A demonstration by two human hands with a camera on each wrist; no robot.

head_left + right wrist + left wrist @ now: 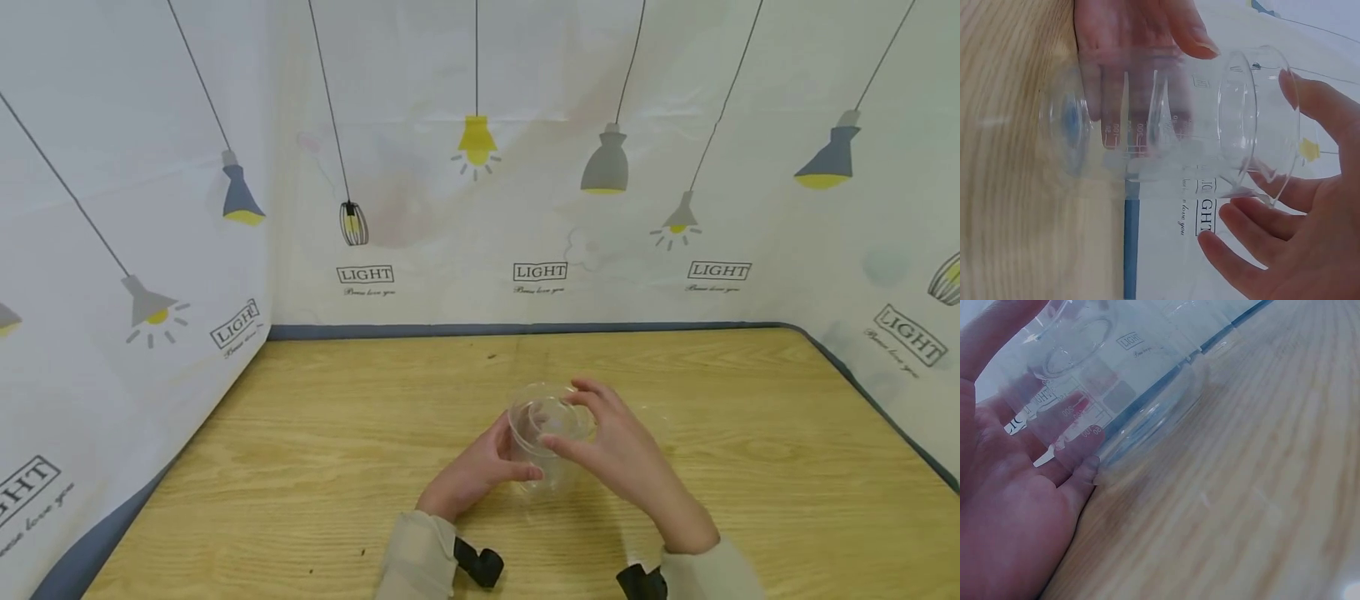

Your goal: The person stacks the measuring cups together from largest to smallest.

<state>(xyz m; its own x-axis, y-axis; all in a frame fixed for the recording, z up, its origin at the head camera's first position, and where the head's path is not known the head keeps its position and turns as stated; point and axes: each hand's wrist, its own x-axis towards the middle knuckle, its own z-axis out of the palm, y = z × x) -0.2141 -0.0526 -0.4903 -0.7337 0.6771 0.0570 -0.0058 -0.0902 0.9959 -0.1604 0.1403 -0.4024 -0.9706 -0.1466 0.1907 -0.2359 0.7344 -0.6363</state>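
Observation:
A tall clear measuring beaker [1172, 159] with printed graduation marks stands upright on the wooden table. My left hand [476, 475] grips its side, thumb towards me and fingers wrapped around the far side. A second clear cup-like piece [1266, 125] sits at the beaker's mouth, its rim sticking out above the beaker's rim. With thumb and index finger, my right hand [626, 454] pinches that upper piece by its rim, the other fingers spread beside it. How deep the upper piece reaches inside is blurred by the transparent walls.
Another faint clear rim [654, 412] shows on the table just behind my right hand. The wood-grain table [337, 433] is bounded at the back and sides by a white curtain [450, 233] printed with lamps. Black wrist mounts [480, 565] sit below both hands.

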